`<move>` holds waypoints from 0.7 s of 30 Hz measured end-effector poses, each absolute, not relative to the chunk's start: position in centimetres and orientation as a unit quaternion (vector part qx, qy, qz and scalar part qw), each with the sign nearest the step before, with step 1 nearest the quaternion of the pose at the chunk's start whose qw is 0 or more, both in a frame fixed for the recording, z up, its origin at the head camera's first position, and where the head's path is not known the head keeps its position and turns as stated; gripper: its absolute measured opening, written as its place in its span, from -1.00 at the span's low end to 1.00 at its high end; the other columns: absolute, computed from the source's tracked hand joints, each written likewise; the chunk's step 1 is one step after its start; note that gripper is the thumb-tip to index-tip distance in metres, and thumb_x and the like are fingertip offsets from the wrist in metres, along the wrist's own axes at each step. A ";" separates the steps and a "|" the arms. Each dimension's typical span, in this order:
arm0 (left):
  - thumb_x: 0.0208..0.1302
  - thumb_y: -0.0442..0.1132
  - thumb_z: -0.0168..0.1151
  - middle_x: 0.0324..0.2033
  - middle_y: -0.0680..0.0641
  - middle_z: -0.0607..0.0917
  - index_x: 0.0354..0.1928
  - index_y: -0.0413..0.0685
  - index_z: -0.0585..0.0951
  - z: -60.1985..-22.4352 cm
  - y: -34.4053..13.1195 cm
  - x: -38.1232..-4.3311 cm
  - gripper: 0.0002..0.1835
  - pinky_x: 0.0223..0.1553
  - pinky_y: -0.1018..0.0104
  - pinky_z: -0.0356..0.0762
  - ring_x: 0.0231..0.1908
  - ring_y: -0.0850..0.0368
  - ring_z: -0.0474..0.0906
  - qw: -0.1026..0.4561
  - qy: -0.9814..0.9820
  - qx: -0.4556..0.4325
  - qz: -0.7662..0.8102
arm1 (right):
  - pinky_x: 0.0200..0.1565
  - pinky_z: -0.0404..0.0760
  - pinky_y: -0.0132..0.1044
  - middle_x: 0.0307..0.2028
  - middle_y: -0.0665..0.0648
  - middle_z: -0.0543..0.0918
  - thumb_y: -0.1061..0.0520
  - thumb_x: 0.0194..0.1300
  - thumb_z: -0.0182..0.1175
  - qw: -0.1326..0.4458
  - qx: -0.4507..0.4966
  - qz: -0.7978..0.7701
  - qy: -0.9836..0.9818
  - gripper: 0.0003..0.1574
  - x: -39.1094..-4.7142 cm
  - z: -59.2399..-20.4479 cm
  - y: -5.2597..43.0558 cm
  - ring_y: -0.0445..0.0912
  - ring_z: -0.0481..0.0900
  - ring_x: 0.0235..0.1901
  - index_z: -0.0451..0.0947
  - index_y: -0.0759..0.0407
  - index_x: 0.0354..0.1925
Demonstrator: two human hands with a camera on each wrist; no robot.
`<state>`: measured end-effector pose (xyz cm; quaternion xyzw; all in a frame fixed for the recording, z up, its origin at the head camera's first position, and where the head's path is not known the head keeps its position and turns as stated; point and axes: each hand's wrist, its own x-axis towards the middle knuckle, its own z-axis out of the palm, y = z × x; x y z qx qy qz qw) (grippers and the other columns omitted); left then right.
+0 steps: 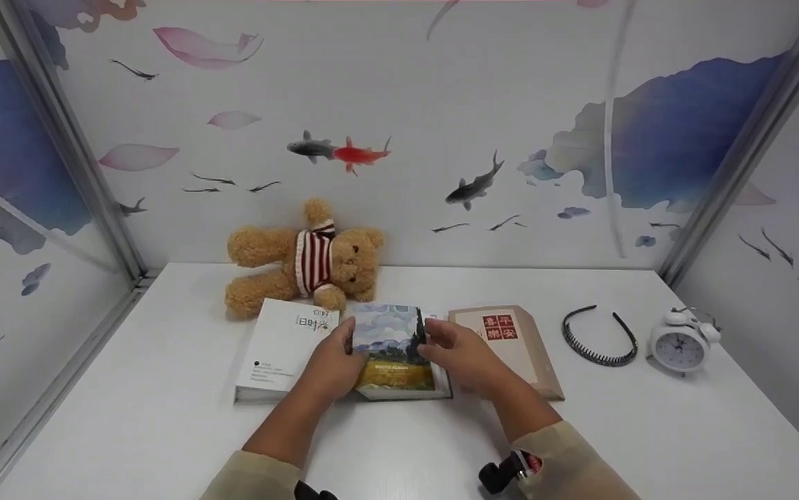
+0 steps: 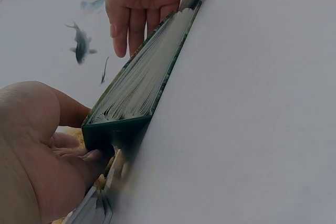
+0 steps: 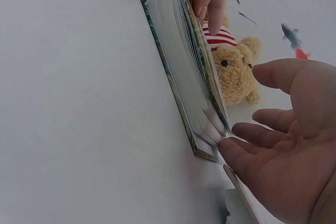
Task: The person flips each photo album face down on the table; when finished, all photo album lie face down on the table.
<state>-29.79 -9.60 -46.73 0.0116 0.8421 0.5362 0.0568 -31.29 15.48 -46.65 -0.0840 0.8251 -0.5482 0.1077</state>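
A photo album (image 1: 391, 351) with a painted landscape cover lies on the table, between two other books. My left hand (image 1: 333, 362) grips its left side. In the left wrist view, the thumb of that hand (image 2: 44, 150) is over the cover and the fingers are at the green spine. At the opposite edge is my right hand (image 1: 467, 357). The right wrist view shows this hand (image 3: 286, 153) spread, its lower fingertips at the album's edge and its thumb apart from the cover. The album's white pages (image 3: 176, 56) are visible along the near side.
On the left lies a thick white book (image 1: 284, 354), with a teddy bear (image 1: 316, 260) on its side behind it. A beige book (image 1: 520, 347) with red characters is to the right. Farther right are a black headband (image 1: 600, 360) and a white alarm clock (image 1: 680, 347).
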 end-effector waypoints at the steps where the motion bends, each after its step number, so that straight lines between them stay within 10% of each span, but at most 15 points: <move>1: 0.55 -0.27 0.13 0.66 -0.21 0.27 0.71 -0.11 0.13 -46.7 -9.6 -29.7 -0.23 0.68 -0.13 0.15 0.66 -0.20 0.18 0.055 0.845 0.011 0.532 | 0.59 0.33 0.19 0.55 0.18 0.47 -0.05 0.51 0.34 0.109 -0.083 -0.548 0.825 -0.16 -31.2 -46.7 15.5 0.20 0.36 0.60 0.33 0.10 0.61; 21: 0.58 -0.08 0.14 0.71 0.00 0.17 0.71 0.21 0.18 -44.3 -8.6 -28.7 -0.27 0.64 -0.14 0.24 0.65 -0.22 0.21 0.037 0.777 0.028 0.628 | 0.63 0.20 0.28 0.66 0.14 0.29 -0.13 0.48 0.35 0.135 -0.113 -0.530 0.830 -0.15 -30.1 -45.1 14.3 0.24 0.13 0.69 0.35 -0.10 0.61</move>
